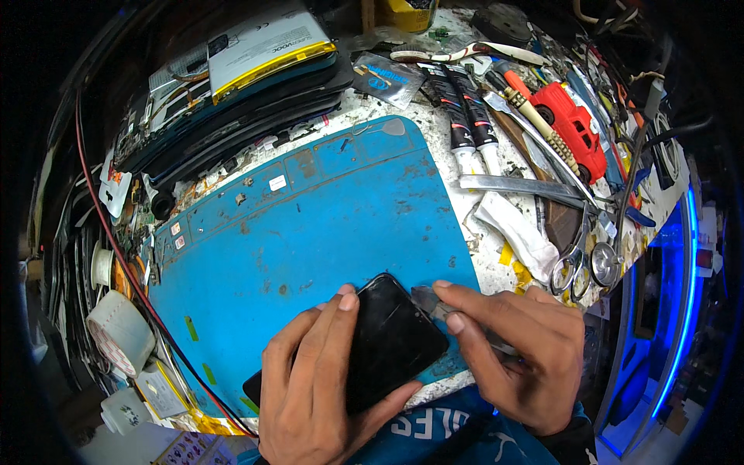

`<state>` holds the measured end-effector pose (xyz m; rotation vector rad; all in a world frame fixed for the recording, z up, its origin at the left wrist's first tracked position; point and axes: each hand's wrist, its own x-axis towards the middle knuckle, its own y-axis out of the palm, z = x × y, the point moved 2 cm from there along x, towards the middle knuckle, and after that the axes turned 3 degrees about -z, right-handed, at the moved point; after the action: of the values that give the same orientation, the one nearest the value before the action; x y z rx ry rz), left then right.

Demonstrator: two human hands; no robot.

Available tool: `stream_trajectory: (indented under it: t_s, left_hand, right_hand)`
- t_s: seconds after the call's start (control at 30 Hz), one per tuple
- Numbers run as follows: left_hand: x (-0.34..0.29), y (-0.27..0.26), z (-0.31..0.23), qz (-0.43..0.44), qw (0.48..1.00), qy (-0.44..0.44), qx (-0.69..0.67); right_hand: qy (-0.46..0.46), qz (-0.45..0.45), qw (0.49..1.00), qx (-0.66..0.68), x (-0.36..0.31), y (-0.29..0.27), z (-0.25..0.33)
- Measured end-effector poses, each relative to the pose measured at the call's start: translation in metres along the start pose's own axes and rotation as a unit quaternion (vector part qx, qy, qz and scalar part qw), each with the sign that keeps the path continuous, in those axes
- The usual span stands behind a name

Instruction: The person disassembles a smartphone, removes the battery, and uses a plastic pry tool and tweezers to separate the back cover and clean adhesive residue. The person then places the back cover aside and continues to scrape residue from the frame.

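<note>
Seen from the head camera, a person bends over a crowded counter (490,263), a dark phone (399,337) in hand above the near edge of a stained blue mat (349,209). The phone lies slanted, its glossy black face up. The left hand (314,380) grips it, the fingers laid along its far-left side and the thumb along the near side. The fingers of the right hand (515,345) are pinched narrow, thumb and forefinger holding a thin, greyish pick (427,301) at the phone's right edge; whether its tip goes into the seam, I cannot tell.

Around them the clutter presses in. Beyond the mat at left, a white battery (267,58) with a yellow edge tops a stack (256,128) of dark panels, beside a clear bag (390,81). To the right, two black tubes (465,108) lie side by side near a red toy truck (572,132). Closer in, a metal strip (515,184) lies beyond a white bundle (515,232), with scissors (572,271) just beside the bundle. At left, a red cable (116,236) sweeps past a roll of tape (124,333). Blue light (676,310) glows at far right, past the counter.
</note>
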<state>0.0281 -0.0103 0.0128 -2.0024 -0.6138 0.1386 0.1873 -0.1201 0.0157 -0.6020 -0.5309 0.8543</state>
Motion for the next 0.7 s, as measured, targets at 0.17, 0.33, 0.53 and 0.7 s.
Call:
stream_trajectory:
  t_s: [0.17,0.33,0.53,0.7]
  left_hand:
    - [0.000,-0.001,-0.001,0.004,1.000,-0.007,-0.003]
    - [0.000,-0.001,-0.001,0.002,1.000,-0.012,-0.003]
    - [0.000,0.000,0.000,-0.004,1.000,-0.005,-0.002]
    - [-0.001,0.001,-0.002,0.002,1.000,-0.010,0.015]
  right_hand:
    - [-0.007,0.033,0.997,-0.063,-0.002,-0.002,0.005]
    - [-0.073,-0.006,0.960,-0.269,-0.012,0.006,0.023]
    - [-0.013,-0.041,0.996,-0.079,-0.012,0.003,0.003]
    - [-0.047,-0.052,0.994,-0.079,-0.023,0.005,-0.006]
